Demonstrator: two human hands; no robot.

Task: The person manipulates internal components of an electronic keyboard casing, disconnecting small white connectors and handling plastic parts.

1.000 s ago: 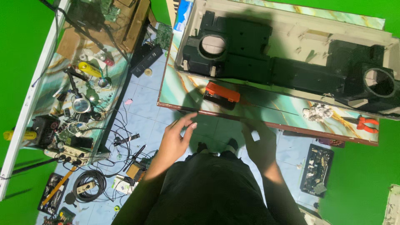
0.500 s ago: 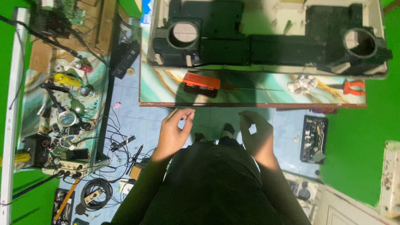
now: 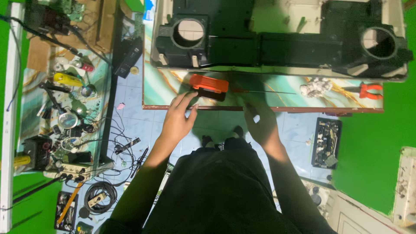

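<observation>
Left hand fingers stretched forward and loosely spread, tips touching the near edge of the orange-and-black screwdriver handle, not closed round it. The handle lies flat near the front edge of the table, with its thin metal shaft running off to the right along the marbled green top. Right hand in shadow at the table's front edge, fingers slightly curled and apart, holding nothing visible; whether the tips touch the table edge, cannot tell. The shaft passes just beyond those fingertips. Behind the screwdriver, a long black plastic housing with two round openings sits across the table, inside a pale cream casing. To the right on the table: a small crumpled whitish lump, then red-handled pliers beside it. Below the table, pale blue tiled floor with loose cables; a dark tray of small parts on the floor to the right. Far left, a second table crowded with tools, a yellow item, a magnifier and a power strip. Person's dark clothing fills the lower centre.
</observation>
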